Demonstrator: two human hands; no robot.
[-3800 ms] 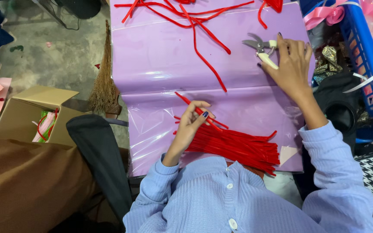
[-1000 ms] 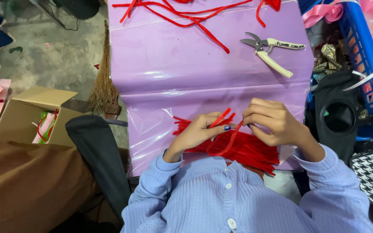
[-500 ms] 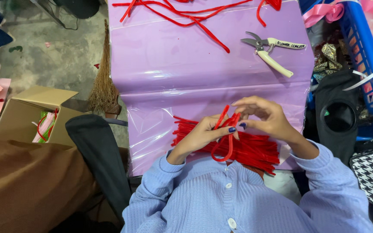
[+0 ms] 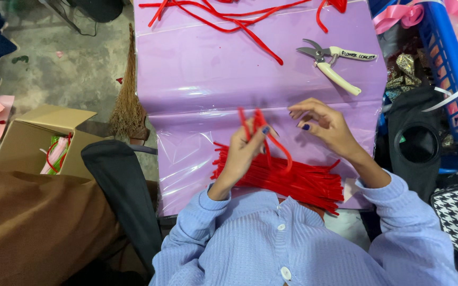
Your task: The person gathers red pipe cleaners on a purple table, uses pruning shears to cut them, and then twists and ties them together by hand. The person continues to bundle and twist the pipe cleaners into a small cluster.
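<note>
The bench (image 4: pixel 186 74) is covered by a glossy lilac plastic sheet (image 4: pixel 213 63) with a crease running across it just above the hands. Near the person's body, a bundle of red pipe cleaners (image 4: pixel 292 180) lies flat on the sheet, its strands roughly parallel and slanting down toward the right. More loose red strands (image 4: pixel 229 18) lie tangled at the far edge of the sheet. A pair of pruning shears (image 4: pixel 335 63) with cream handles rests on the sheet's far right, jaws shut, well apart from both hands.

The left hand (image 4: pixel 245 148) is closed on a bent red pipe cleaner (image 4: pixel 271 140) — it pinches the two ends upright while the loop hangs down over the bundle. The right hand (image 4: pixel 324 124) hovers just beside it with fingers spread and curled, holding nothing.

Surroundings:
- Left of the bench: a bare concrete floor (image 4: pixel 64 63), with a straw broom (image 4: pixel 128 100) leaning against the bench edge.
- Further left: an open cardboard box (image 4: pixel 33 132) holding pink and green material.
- Lower left: a brown fabric mass (image 4: pixel 27 228) and a dark chair back (image 4: pixel 123 190).
- Right of the bench: a blue plastic crate (image 4: pixel 451 74) with pink ribbon (image 4: pixel 398 13) at its top — and a black bag (image 4: pixel 414 137) below it.
</note>
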